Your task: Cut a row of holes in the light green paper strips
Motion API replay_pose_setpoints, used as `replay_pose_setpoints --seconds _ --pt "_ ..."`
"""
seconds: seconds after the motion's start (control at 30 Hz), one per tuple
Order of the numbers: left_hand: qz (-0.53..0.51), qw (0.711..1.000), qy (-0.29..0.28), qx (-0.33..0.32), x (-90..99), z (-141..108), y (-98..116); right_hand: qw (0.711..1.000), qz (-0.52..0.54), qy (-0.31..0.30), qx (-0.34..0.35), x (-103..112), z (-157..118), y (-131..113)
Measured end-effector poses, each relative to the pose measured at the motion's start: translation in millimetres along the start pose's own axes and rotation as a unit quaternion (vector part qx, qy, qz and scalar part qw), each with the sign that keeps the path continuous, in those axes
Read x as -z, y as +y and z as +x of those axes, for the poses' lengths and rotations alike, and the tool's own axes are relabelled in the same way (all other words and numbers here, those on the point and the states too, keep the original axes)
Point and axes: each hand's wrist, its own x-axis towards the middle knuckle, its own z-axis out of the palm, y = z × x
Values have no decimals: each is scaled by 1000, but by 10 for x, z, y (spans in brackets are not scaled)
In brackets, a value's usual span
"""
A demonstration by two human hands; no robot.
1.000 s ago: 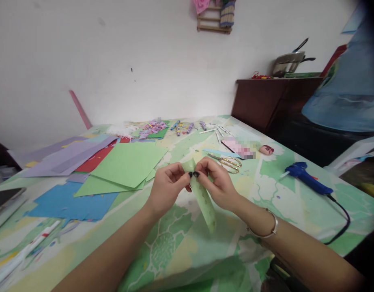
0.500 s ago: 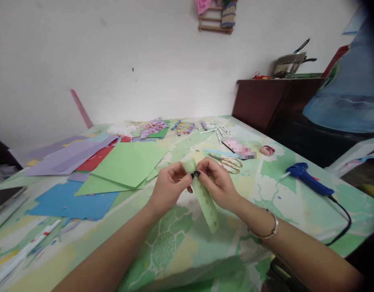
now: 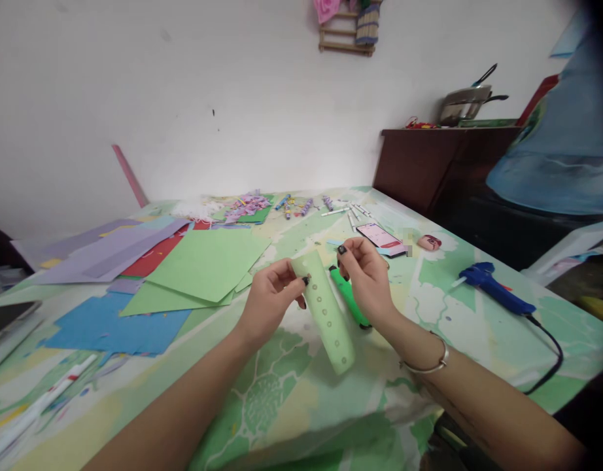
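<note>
A light green paper strip (image 3: 324,307) with a row of small round marks hangs at an angle toward the table's front. My left hand (image 3: 275,294) is closed on its upper left edge, thumb in front. Just right of the strip, my right hand (image 3: 367,275) is raised and apart from it, thumb and fingertips pinched together. Whatever lies in that pinch, if anything, is too small to make out. Partly behind my right hand lies a green tool with black ends (image 3: 348,294). The gold scissors are almost wholly hidden by that hand.
Light green sheets (image 3: 208,261), blue paper (image 3: 120,324) and purple sheets (image 3: 115,252) lie at left. Behind are paper scraps (image 3: 247,206) and white sticks (image 3: 335,211). A phone (image 3: 382,240), a pink-red object (image 3: 430,243) and a corded blue glue gun (image 3: 495,288) lie right.
My right hand has let go of the paper strip and moved up and right, covering the scissors. The green tool has come into sight. My left hand still holds the strip, now turned more face-on.
</note>
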Motion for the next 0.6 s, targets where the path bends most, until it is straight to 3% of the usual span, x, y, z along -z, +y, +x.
replay_pose_setpoints --seconds 0.13,0.43,0.6 --pt "-3 1000 -2 1 19 7 -14 1000 -9 -6 -20 53 60 82" --pt "-5 1000 19 10 48 25 -10 974 61 -203 -76 -17 -31 -11" --pt "-13 999 25 23 45 42 -43 965 75 -237 -84 -27 -91 -1"
